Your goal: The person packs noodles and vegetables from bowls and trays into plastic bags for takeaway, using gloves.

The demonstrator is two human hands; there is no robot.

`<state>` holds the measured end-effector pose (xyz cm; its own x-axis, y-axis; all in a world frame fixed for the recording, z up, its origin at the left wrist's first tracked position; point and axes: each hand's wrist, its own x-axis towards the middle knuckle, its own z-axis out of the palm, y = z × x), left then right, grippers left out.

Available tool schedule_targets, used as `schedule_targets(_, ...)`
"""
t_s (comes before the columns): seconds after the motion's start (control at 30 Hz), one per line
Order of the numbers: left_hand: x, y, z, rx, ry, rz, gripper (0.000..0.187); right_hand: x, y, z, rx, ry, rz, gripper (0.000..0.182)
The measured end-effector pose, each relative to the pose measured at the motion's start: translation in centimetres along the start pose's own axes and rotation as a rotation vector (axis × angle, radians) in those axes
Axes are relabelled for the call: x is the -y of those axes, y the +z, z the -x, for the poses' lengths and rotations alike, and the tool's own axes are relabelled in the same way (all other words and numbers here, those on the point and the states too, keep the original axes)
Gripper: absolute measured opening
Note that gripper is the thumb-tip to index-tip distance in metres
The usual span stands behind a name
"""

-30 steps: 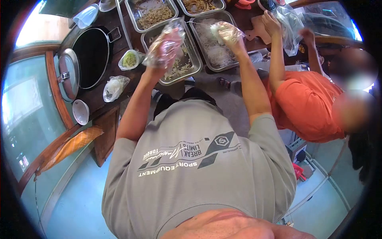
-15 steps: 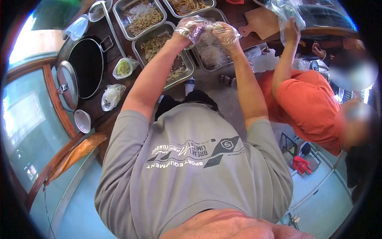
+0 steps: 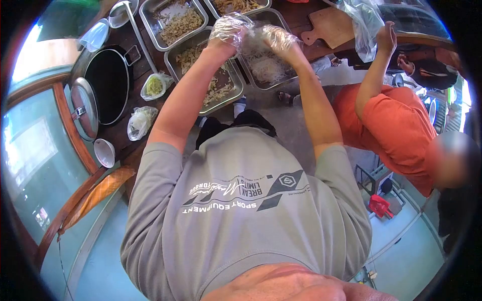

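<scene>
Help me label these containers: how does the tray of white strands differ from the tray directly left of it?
The white-strand tray holds tangled strands, the left tray short pale-tan pieces. The left tray reaches lower in the picture than the white-strand tray. Both are rectangular metal trays.

Room lies above the near end of the noodle tray; leftward, the pot and lid obstruct.
</scene>
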<state>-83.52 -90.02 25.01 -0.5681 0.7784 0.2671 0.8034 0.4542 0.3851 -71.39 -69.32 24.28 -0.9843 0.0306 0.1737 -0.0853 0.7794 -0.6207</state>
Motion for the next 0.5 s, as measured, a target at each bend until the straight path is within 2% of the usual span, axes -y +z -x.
schedule_targets(0.1,-0.1,-0.8,0.1,-0.013,-0.009,0.026,0.022,1.3,0.2,0.0,-0.17,-0.126,0.005,0.036)
schedule_targets(0.2,0.2,-0.7,0.0,0.017,0.03,-0.052,0.022,2.6,0.0,-0.2,-0.057,-0.117,0.07,0.042)
schedule_targets(0.3,0.1,-1.1,-0.2,0.008,0.011,-0.027,0.022,2.1,1.1,-0.6,0.097,-0.119,0.373,0.047)
schedule_targets(0.37,-0.6,-2.1,0.2,-0.028,-0.06,0.111,0.021,1.3,0.2,-0.4,0.008,-0.001,0.106,0.045)
schedule_targets(0.47,-0.3,-2.2,0.3,0.092,-0.087,0.074,0.024,0.5,-0.6,0.1,-0.077,0.148,-0.296,0.041)
schedule_targets(0.5,-0.5,-2.2,0.3,0.02,0.011,0.052,0.024,0.3,-0.7,0.3,-0.103,0.194,-0.429,0.04)
